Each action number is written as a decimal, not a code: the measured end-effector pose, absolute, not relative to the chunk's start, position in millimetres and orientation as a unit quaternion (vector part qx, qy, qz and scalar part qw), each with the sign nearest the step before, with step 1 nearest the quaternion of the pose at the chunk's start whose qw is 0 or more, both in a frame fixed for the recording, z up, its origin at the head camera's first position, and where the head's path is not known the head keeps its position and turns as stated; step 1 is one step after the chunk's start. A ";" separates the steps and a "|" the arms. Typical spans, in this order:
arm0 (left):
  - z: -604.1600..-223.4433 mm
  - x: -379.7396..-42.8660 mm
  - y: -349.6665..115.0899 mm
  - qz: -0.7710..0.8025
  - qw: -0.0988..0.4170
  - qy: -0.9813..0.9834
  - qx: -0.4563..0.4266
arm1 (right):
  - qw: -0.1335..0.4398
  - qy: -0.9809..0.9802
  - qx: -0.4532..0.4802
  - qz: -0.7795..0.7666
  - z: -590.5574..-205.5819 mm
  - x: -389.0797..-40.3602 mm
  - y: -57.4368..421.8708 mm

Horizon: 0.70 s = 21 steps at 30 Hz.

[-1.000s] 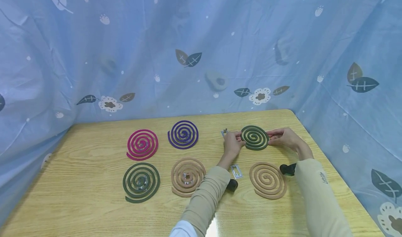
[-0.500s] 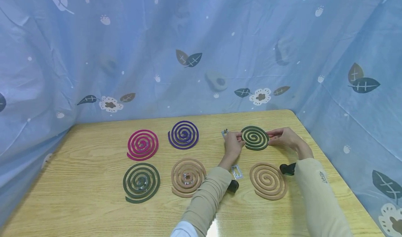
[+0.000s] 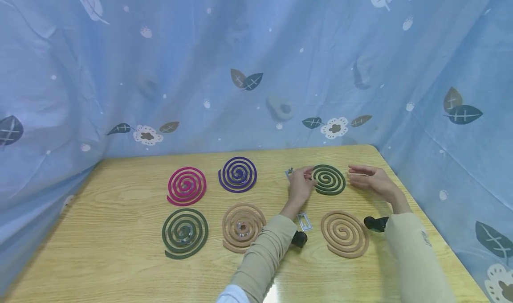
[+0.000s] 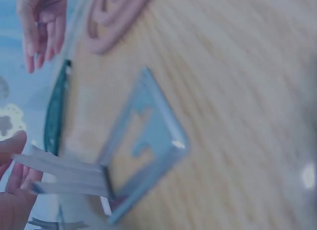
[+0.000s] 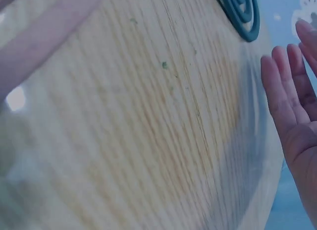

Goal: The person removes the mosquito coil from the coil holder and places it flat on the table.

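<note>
A dark green mosquito coil [image 3: 326, 178] lies on the wooden table at the back right, between the two hands. My left hand [image 3: 300, 188] is at its left edge, thumb and fingers apart; the left wrist view shows a small gap between fingertips and coil [image 4: 58, 108]. Off the coil's right side, my right hand [image 3: 374, 182] is held with its fingers extended and nothing in them. The right wrist view shows that hand [image 5: 297, 101] apart from the coil [image 5: 250, 29]. A metal coil stand [image 4: 171, 126] with upright prongs lies below the left hand.
A tan coil [image 3: 342, 230] lies nearer, right of another metal stand [image 3: 304, 221]. To the left are pink [image 3: 186, 186], purple [image 3: 238, 174], green [image 3: 176, 256] and tan [image 3: 243, 204] coils. A patterned blue curtain [image 3: 192, 71] borders the table.
My right hand has let go of the green coil and drawn away to the right. The left fingers have loosened from its left edge. The head view has shifted slightly.
</note>
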<state>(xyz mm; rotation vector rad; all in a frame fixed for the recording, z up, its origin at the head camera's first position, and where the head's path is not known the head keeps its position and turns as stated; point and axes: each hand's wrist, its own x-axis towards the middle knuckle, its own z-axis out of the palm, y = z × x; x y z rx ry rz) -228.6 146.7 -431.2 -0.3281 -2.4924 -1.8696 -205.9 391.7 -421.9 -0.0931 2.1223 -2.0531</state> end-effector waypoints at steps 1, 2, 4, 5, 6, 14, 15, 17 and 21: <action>-429.5 -227.5 145.5 -0.604 0.007 -0.789 -0.113 | 0.093 0.704 -0.041 -0.703 -422.4 -205.5 390.7; -427.8 -226.2 144.4 -0.613 0.007 -0.781 -0.120 | 0.091 0.699 -0.049 -0.708 -422.6 -204.6 389.5; -423.4 -222.6 141.9 -0.626 0.009 -0.767 -0.142 | 0.079 0.715 -0.062 -0.692 -422.6 -201.6 387.7; -421.1 -220.6 140.8 -0.628 0.011 -0.763 -0.152 | 0.071 0.727 -0.067 -0.680 -422.1 -199.4 386.8; -418.4 -218.5 139.3 -0.630 0.012 -0.760 -0.159 | 0.064 0.734 -0.071 -0.672 -421.3 -197.0 385.6; -400.1 -196.8 123.8 -0.645 0.004 -0.741 -0.187 | 0.003 0.752 -0.090 -0.653 -414.8 -172.7 362.5; -398.6 -193.1 121.8 -0.644 0.000 -0.741 -0.193 | -0.004 0.753 -0.094 -0.652 -413.7 -168.5 357.7; -396.6 -186.0 118.3 -0.643 -0.011 -0.739 -0.201 | -0.020 0.764 -0.100 -0.638 -411.4 -160.6 347.5; -392.0 -174.9 110.7 -0.648 -0.032 -0.731 -0.211 | -0.053 0.801 -0.104 -0.587 -403.6 -144.5 324.7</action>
